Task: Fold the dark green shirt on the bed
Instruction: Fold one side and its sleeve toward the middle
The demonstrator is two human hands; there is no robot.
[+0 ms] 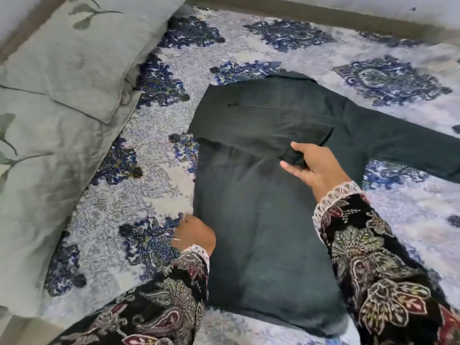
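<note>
The dark green shirt (258,220) lies flat on the patterned bed sheet (154,192), collar at the far end. Its left sleeve is folded across the chest; the right sleeve (408,148) stretches out to the right. My right hand (313,165) pinches the cuff end of the folded sleeve over the middle of the shirt. My left hand (194,235) rests at the shirt's left edge, fingers curled at the fabric's border; whether it grips the cloth is unclear. Both arms wear dark floral sleeves with white lace cuffs.
A pale green pillow (74,51) and a matching cover (32,195) with leaf prints lie along the left side. The bed's far edge (323,16) runs along the top, by a pale wall. Bare sheet shows right of the shirt.
</note>
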